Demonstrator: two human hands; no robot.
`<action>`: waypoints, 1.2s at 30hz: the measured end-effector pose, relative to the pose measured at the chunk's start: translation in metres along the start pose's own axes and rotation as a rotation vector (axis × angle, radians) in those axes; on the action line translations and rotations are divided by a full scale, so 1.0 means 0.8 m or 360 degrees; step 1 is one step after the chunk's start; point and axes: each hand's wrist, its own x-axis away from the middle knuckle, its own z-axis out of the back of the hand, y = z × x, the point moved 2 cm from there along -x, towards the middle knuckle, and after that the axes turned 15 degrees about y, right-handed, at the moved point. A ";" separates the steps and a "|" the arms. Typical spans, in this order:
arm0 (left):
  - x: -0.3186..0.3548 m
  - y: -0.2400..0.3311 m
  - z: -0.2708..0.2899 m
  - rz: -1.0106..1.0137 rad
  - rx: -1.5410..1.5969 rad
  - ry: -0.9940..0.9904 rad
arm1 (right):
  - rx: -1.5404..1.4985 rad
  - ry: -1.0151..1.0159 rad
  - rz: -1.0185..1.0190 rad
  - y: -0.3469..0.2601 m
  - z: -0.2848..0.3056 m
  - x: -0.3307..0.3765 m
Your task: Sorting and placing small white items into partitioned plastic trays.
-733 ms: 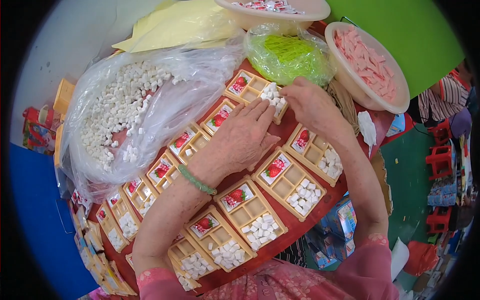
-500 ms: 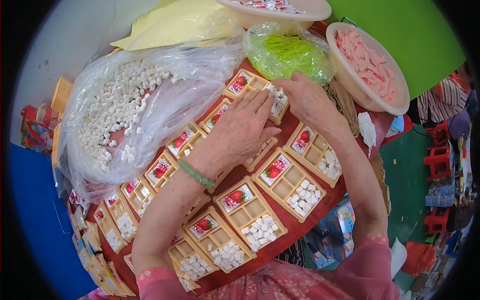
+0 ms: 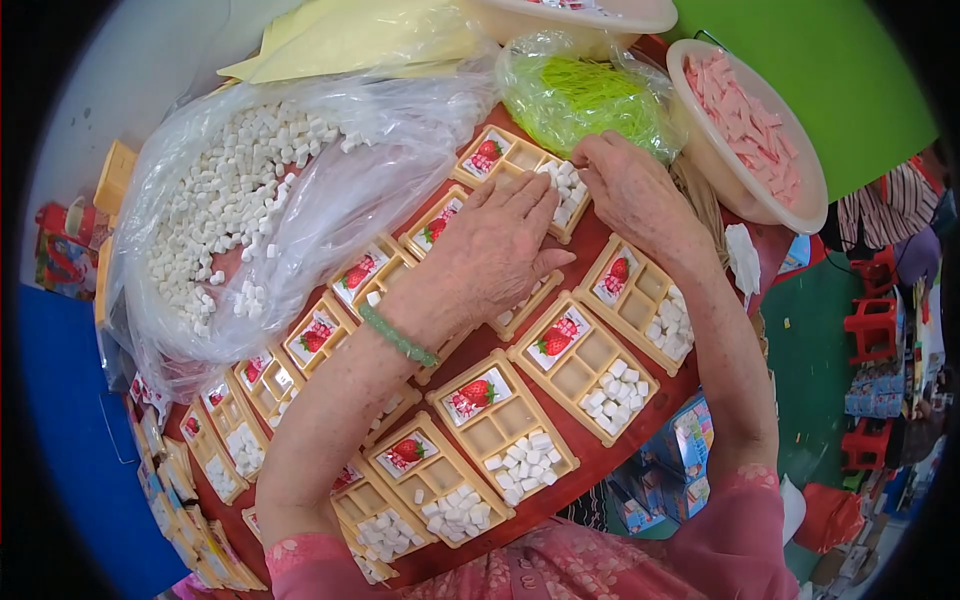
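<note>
My left hand (image 3: pixel 490 250) lies flat, palm down, with its fingers stretched toward the white cubes (image 3: pixel 566 190) in the farthest tan tray (image 3: pixel 523 156). It hides part of that tray and of the trays under its palm. My right hand (image 3: pixel 640 190) is curled at that tray's far right end, beside the plastic bag of bright green strips (image 3: pixel 590 95). Whatever its bent fingers may hold is out of sight. More divided trays stand in rows, such as one tray (image 3: pixel 589 351) holding a strawberry packet (image 3: pixel 558 337) and white cubes (image 3: pixel 615 397).
A large clear bag (image 3: pixel 370 185) of white cubes covers the left of the red table (image 3: pixel 590 462). At the back right is a cream bowl (image 3: pixel 812 195) of pink sticks (image 3: pixel 740 130). Another bowl (image 3: pixel 640 18) and yellow sheets (image 3: pixel 350 40) are behind. Trays are stacked at lower left.
My right hand has shifted slightly right, its fingers bending more, so more cubes in the far tray show. The left hand stays nearly in place. The whole view has shifted a little.
</note>
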 end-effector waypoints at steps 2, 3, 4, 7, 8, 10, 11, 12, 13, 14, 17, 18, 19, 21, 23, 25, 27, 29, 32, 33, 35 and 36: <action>0.001 0.000 0.001 0.0006 0.0012 0.0029 | 0.0006 0.0041 0.0005 -0.002 -0.002 0.000; 0.001 0.001 0.001 0.0009 0.0014 0.0028 | 0.0005 0.0038 0.0004 -0.002 -0.002 0.000; 0.001 0.001 0.001 0.0012 0.0002 0.0067 | 0.0019 0.0021 0.0017 -0.002 -0.002 0.000; 0.002 0.001 0.001 0.0020 -0.0021 0.0078 | 0.0074 -0.0021 0.0053 -0.001 -0.003 0.001; 0.003 0.000 0.001 0.0022 -0.0034 0.0050 | 0.0116 -0.0044 0.0076 -0.001 -0.003 0.001; 0.003 -0.002 -0.002 0.0017 -0.0030 0.0016 | 0.0090 -0.0039 0.0098 -0.003 -0.002 0.003; 0.004 -0.003 -0.003 0.0009 -0.0027 -0.0016 | 0.0065 -0.0032 0.0119 -0.005 -0.002 0.005; 0.004 -0.003 -0.003 0.0013 -0.0025 -0.0017 | 0.0064 -0.0035 0.0120 -0.005 -0.002 0.007; 0.003 -0.003 -0.002 0.0019 -0.0014 -0.0033 | 0.0083 -0.0022 0.0131 -0.005 -0.002 0.008; 0.003 -0.003 -0.002 0.0026 -0.0004 -0.0050 | 0.0101 -0.0008 0.0142 -0.006 -0.001 0.010; 0.003 -0.004 -0.005 0.0009 -0.0011 0.0021 | 0.0098 -0.0001 0.0163 -0.005 0.000 0.015; 0.003 -0.004 -0.006 0.0009 -0.0007 0.0021 | 0.0101 -0.0003 0.0161 -0.005 0.000 0.016; 0.005 -0.004 -0.005 0.0016 -0.0048 0.0054 | 0.0176 -0.0018 0.0191 -0.007 0.001 0.017; 0.007 -0.003 -0.004 0.0024 -0.0088 0.0084 | 0.0249 -0.0034 0.0220 -0.012 0.000 0.020; 0.008 -0.002 -0.004 -0.0034 -0.0105 -0.0012 | 0.0344 -0.0046 0.0270 -0.015 0.001 0.023; 0.008 -0.001 -0.005 -0.0027 -0.0106 -0.0027 | 0.0316 -0.0057 0.0245 -0.013 0.001 0.023; 0.008 -0.001 -0.002 -0.0019 -0.0112 -0.0042 | 0.0283 -0.0064 0.0222 -0.010 0.002 0.023; 0.005 -0.001 0.005 0.0100 0.0071 -0.0013 | 0.0116 0.0000 0.0204 -0.003 0.004 0.023; 0.008 -0.009 0.010 0.0220 0.0328 0.0086 | -0.0042 0.0015 0.0141 -0.001 0.014 0.020; 0.009 -0.011 0.011 0.0216 0.0332 0.0085 | -0.0038 0.0017 0.0136 0.001 0.016 0.020; 0.009 -0.014 0.013 0.0213 0.0300 0.0121 | -0.0195 0.0053 0.0118 0.004 0.020 0.019; 0.008 -0.014 0.014 0.0209 0.0302 0.0120 | -0.0193 0.0055 0.0115 0.004 0.021 0.018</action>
